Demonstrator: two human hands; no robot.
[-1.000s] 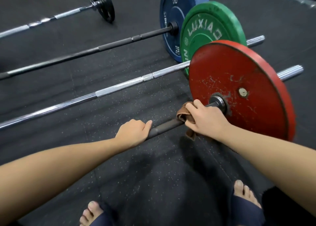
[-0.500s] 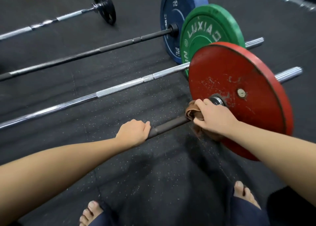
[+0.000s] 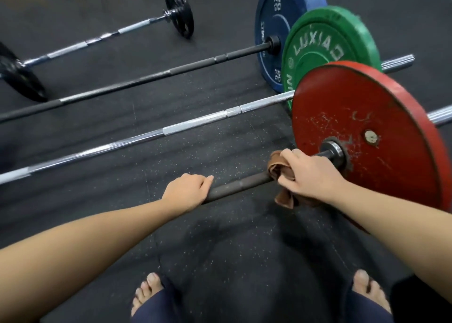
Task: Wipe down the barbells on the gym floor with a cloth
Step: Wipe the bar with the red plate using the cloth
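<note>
Barbell [image 3: 241, 184]: dark bar on black gym floor [image 3: 220, 249], centre frame, red plate [image 3: 367, 136] at 3 o'clock
Left hand [image 3: 187, 190]: clasps bare bar
Right hand [image 3: 309, 173]: wraps brown cloth [image 3: 277, 167] around bar beside plate collar

Near bar [image 3: 234, 187]: dull, dark metal
Cloth [image 3: 277, 168]: brown, soft
Red plate [image 3: 381, 117]: scuffed, chipped paint
Floor [image 3: 220, 249]: matt speckled rubber

floor [image 3: 220, 249]: black rubber mat – pale specks, seams visible | bare feet – left [image 3: 146, 291], right [image 3: 367, 288], toes forward | trouser legs [image 3: 156, 308]: dark navy, bottom edge
</note>
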